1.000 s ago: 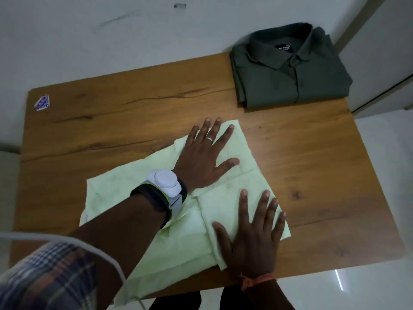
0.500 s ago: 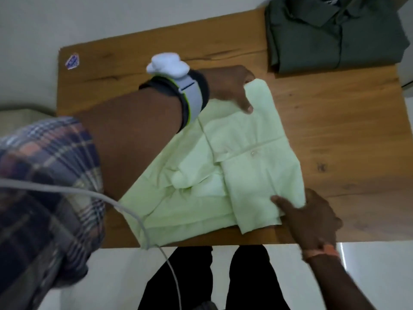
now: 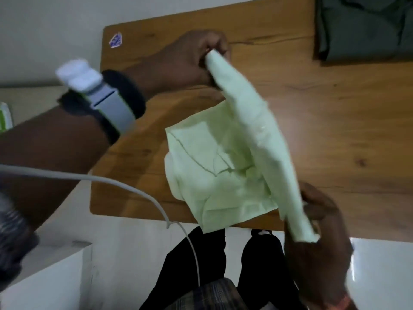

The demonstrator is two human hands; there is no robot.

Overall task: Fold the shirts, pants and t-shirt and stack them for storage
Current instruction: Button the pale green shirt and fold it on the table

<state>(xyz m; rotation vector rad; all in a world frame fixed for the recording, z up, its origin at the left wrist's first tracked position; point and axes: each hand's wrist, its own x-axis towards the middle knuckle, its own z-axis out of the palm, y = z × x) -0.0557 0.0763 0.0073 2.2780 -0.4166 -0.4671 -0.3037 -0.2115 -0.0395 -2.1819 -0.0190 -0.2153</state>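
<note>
Up it comes! Half a second ago the pale green cotton shirt lay flat on the brown wooden table with both hands reaching for its right-hand edge; now that edge is off the wood and swinging over. The left hand, in the upper middle of the frame, has its fingers curled tight round the far corner of the cloth. The right hand, at the lower right, grips the near corner, though motion blur makes it hard to say exactly how its fingers wrap. Between the two fists the raised flap runs as a taut diagonal band, while the rest of the shirt sits on the table at centre frame, its near corner hanging just over the front edge.

Up in the top right corner, the dark green folded shirt waits, well apart from the action. A blue and white sticker marks the table's upper left corner, and a white cable loops across the lower left.

So we are mid-fold on the second shirt, I would judge: the side panel is being carried across the body. Next, both hands need to travel together towards frame left, lay the flap down square on the stacked layers without dragging them, then smooth it flat. After that, this one joins the dark shirt.
</note>
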